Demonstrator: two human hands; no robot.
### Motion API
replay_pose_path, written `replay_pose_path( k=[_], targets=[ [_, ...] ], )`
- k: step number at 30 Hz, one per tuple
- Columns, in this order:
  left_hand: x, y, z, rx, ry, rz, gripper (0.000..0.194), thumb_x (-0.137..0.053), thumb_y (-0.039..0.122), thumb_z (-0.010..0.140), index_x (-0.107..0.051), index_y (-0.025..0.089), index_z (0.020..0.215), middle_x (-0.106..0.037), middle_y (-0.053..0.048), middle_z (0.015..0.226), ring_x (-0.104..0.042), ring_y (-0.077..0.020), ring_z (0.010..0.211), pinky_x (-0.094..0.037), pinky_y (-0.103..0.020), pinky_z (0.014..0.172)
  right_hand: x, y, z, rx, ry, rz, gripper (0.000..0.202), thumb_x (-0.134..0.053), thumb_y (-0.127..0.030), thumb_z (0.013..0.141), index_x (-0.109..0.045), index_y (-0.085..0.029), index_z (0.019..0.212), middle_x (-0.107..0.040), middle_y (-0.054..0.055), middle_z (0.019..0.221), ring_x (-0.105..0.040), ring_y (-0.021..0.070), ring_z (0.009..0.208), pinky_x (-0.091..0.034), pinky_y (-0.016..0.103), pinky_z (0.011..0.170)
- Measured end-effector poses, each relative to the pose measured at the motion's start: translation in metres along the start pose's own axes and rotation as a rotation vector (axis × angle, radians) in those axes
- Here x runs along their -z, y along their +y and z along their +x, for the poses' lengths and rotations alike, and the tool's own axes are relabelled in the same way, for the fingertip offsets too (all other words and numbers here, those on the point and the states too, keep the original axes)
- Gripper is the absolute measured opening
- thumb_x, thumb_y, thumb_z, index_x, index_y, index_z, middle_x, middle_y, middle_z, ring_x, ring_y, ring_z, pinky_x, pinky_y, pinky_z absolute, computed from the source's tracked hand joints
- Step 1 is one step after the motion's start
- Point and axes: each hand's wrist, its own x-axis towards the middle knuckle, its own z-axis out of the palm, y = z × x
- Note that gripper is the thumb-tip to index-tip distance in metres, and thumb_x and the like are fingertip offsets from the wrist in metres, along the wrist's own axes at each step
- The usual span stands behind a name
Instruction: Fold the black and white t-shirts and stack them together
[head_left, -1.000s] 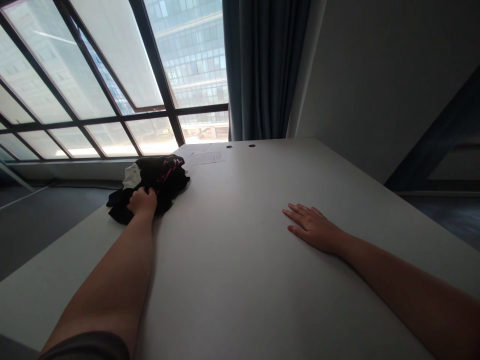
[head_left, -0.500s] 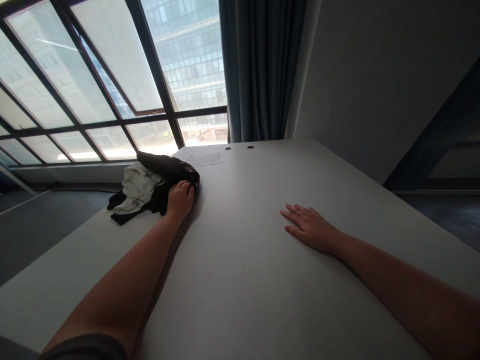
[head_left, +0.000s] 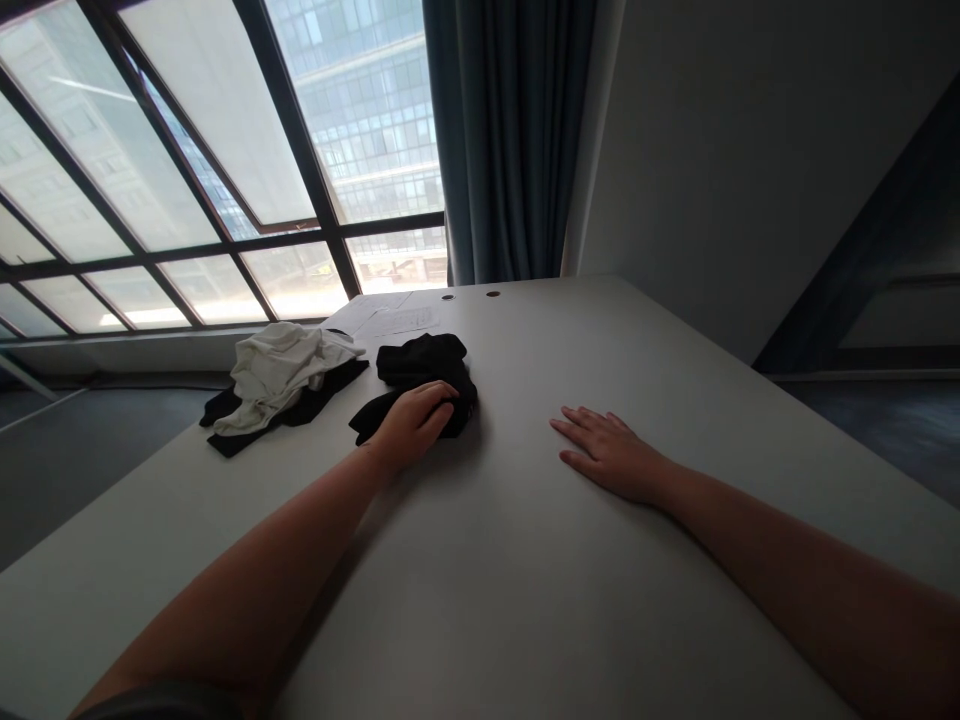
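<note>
The black cloth has moved right across the table, apart from the white cloth, gripped by the left hand while the right hand lies spread, seemingly mid-drag and calling for a steady hold.

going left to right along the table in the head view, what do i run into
white cloth → black cloth with the left hand on it → right hand, lying palm down
</note>
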Motion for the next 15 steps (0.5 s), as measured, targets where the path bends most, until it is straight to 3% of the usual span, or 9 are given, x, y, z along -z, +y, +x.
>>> replay_pose_path(
  k=[2,4,6,8,12,15],
  targets=[
    [0.006,-0.004,0.004,0.136,0.01,0.071,0.034,-0.038,0.04,0.104,-0.065,0.022,0.092,-0.071,-0.005,0.086,-0.068,-0.0225,0.084,-0.053,-0.035,0.08,0.001,0.0,0.0,-0.008,-0.004,0.004,0.067,-0.037,-0.06,0.102,-0.046,-0.03,0.162,-0.033,0.01,0.172,-0.029,0.0353,0.158,-0.022,0.063,0.126],
    [0.009,-0.016,0.006,0.345,-0.062,0.23,0.039,-0.04,0.048,0.104,-0.063,0.023,0.086,-0.068,-0.005,0.077,-0.067,-0.0242,0.077,-0.05,-0.035,0.074,0.001,-0.001,-0.001,-0.01,-0.003,0.01,0.066,-0.037,-0.06,0.103,-0.046,-0.03,0.161,-0.034,0.01,0.171,-0.029,0.0352,0.158,-0.022,0.062,0.127],
    [0.009,-0.03,0.006,0.545,-0.126,0.395,0.038,-0.045,0.054,0.102,-0.065,0.023,0.094,-0.071,-0.007,0.084,-0.069,-0.0284,0.083,-0.05,-0.037,0.073,0.002,-0.002,-0.001,-0.009,-0.003,0.01,0.066,-0.037,-0.059,0.103,-0.046,-0.03,0.161,-0.034,0.01,0.171,-0.03,0.0352,0.158,-0.022,0.063,0.126],
    [0.007,-0.043,0.002,0.656,-0.115,0.519,0.042,-0.05,0.058,0.1,-0.065,0.021,0.113,-0.073,-0.013,0.107,-0.071,-0.033,0.096,-0.052,-0.04,0.079,0.003,-0.002,-0.001,-0.011,-0.013,0.004,0.067,-0.037,-0.059,0.103,-0.045,-0.029,0.162,-0.033,0.011,0.172,-0.03,0.0348,0.158,-0.021,0.063,0.126],
    [0.0,-0.059,-0.008,0.586,-0.068,0.65,0.064,-0.058,0.06,0.097,-0.051,0.021,0.148,-0.057,-0.019,0.148,-0.06,-0.0377,0.13,-0.049,-0.045,0.101,0.005,-0.004,-0.002,-0.012,-0.022,0.01,0.069,-0.037,-0.059,0.103,-0.045,-0.026,0.163,-0.032,0.012,0.172,-0.029,0.035,0.158,-0.022,0.062,0.126],
    [-0.005,-0.062,-0.01,0.49,-0.132,0.709,0.063,-0.056,0.059,0.099,-0.05,0.027,0.153,-0.051,-0.018,0.157,-0.044,-0.0393,0.147,-0.039,-0.052,0.114,0.005,-0.004,-0.003,-0.004,0.003,0.032,0.067,-0.038,-0.059,0.102,-0.047,-0.028,0.161,-0.034,0.012,0.171,-0.031,0.036,0.157,-0.022,0.064,0.126]
  ],
)
